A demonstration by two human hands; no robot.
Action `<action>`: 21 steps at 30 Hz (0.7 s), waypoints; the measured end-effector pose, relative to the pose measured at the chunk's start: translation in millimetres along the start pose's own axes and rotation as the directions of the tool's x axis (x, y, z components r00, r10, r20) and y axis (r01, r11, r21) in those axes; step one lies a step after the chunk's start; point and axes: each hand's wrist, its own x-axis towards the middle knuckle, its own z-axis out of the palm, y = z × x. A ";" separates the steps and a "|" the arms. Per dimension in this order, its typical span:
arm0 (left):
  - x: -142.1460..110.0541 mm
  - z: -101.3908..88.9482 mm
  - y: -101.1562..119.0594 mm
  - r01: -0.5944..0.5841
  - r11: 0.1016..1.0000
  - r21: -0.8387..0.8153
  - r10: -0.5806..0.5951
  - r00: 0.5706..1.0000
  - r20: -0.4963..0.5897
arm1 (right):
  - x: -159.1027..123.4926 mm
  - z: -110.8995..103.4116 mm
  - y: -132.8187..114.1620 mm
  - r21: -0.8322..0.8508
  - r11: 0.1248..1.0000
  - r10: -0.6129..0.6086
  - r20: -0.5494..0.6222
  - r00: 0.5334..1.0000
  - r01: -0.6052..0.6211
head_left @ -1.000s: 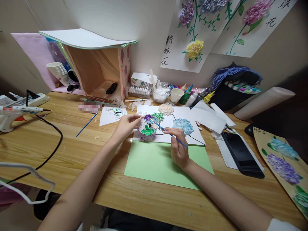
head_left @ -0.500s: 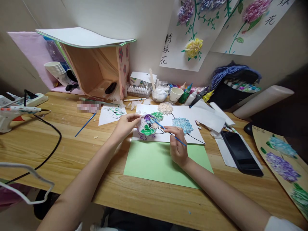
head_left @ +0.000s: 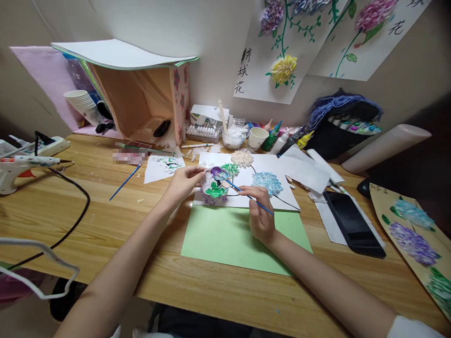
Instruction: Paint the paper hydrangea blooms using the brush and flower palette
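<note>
My left hand pinches the left rim of a small round paint palette with purple, green and black paint in it. Between the fingers of my right hand is a thin blue paintbrush, its tip at the purple paint. Under the palette lies a white sheet with raised flowers: a blue one, a cream one, a green one and a purple one partly hidden by the palette. Beneath that sheet, a pale green sheet reaches toward the table's front.
A second blue brush and a paint-smeared paper lie to the left, with a glue gun beyond. At the back stand a paper cup, a glass bowl and paint bottles. A phone lies at right.
The brush tip has shifted slightly within the purple paint on the palette. Both hands keep nearly the same place and hold.
</note>
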 end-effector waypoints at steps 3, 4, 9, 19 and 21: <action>0.3 -0.2 1.5 0.016 1.000 -0.013 -0.016 0.999 -0.030 | -2.2 0.0 0.6 0.036 0.999 -0.002 -0.053 0.999 0.004; 0.8 -0.5 1.6 0.023 0.999 -0.026 -0.024 0.999 -0.041 | -2.3 0.0 0.5 0.049 0.999 -0.001 -0.074 0.997 0.005; 9.6 -8.7 -3.6 0.038 0.996 -0.084 -0.047 0.993 -0.109 | 2.9 -4.6 1.7 0.165 0.985 0.083 -0.200 0.976 -0.050; 23.7 -25.8 -16.1 -0.019 0.997 -0.074 -0.006 0.945 -0.326 | -3.5 -24.9 18.5 0.588 0.703 0.445 0.076 0.892 -0.400; 24.8 -25.6 -18.7 -0.013 0.999 -0.043 -0.003 0.937 -0.349 | -3.6 -24.8 18.6 0.574 0.713 0.428 0.098 0.898 -0.403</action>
